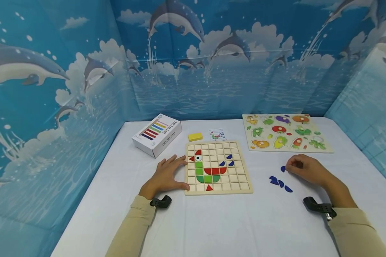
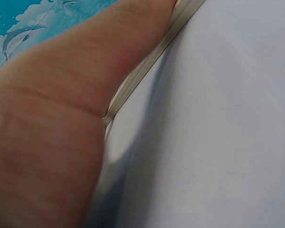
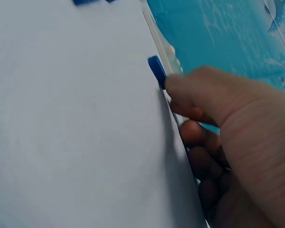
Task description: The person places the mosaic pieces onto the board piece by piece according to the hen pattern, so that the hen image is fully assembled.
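A wooden grid board [image 1: 241, 185] lies mid-table, with red, green and blue pieces laid out on it like a bird. My left hand [image 1: 181, 174] rests flat against the board's left edge [image 2: 147, 61], fingers straight and thumb by the near corner. To the right of the board, my right hand [image 1: 289, 167] curls its fingers and pinches a small blue piece [image 1: 282, 168] at the tabletop. In the right wrist view the blue piece [image 3: 156, 71] sits at my thumb tip. Three more blue pieces [image 1: 280, 183] lie loose just left of that hand.
At the back left stands a white box [image 1: 156, 135], then a yellow block [image 1: 195, 136] and a small card [image 1: 217, 135]. A vegetable peg puzzle [image 1: 286, 132] lies back right. Dolphin-print cloth walls [image 1: 83, 89] close in the white-covered table [image 1: 228, 221].
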The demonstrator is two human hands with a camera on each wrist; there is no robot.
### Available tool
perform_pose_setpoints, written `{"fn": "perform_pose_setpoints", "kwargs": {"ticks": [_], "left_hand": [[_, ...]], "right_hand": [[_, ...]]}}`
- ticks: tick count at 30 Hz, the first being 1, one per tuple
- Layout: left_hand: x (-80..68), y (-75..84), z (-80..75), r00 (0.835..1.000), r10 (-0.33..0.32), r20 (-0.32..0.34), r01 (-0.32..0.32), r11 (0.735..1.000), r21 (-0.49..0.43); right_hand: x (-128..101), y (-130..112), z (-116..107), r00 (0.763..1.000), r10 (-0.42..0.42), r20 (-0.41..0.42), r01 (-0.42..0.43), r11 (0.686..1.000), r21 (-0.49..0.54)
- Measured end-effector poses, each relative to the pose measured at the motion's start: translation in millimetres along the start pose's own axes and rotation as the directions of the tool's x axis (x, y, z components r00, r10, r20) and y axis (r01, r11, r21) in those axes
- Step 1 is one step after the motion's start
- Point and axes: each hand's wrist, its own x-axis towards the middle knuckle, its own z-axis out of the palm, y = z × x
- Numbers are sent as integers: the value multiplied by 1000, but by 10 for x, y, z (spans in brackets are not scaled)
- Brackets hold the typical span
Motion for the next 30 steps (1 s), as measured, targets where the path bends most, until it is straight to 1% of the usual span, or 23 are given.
{"fn": "perform_pose_setpoints", "kwargs": {"ticks": [3,9,12,24,30], "left_hand": [[-1,-2,-6,1000,3,-2,-3,1000,-3],[-5,8,-17,1000,4,-1,-4,1000,-9],[-6,8,-10,1000,0,2,0,1000,-10],[-3,-27,5,1000,4,-2,-4,1000,-20],[-7,-31,4,1000,9,1,-9,1000,-22]], "right_hand": [[21,-21,16,1000,-11,-14,11,1000,-4],[54,-126,35,998,5,59,-6,1000,20],[49,-150,41,997,5,76,-6,1000,22],[35,-186,38,997,-48,61,46,998,32],[40,-166,42,998,-41,56,40,999,13]]}}
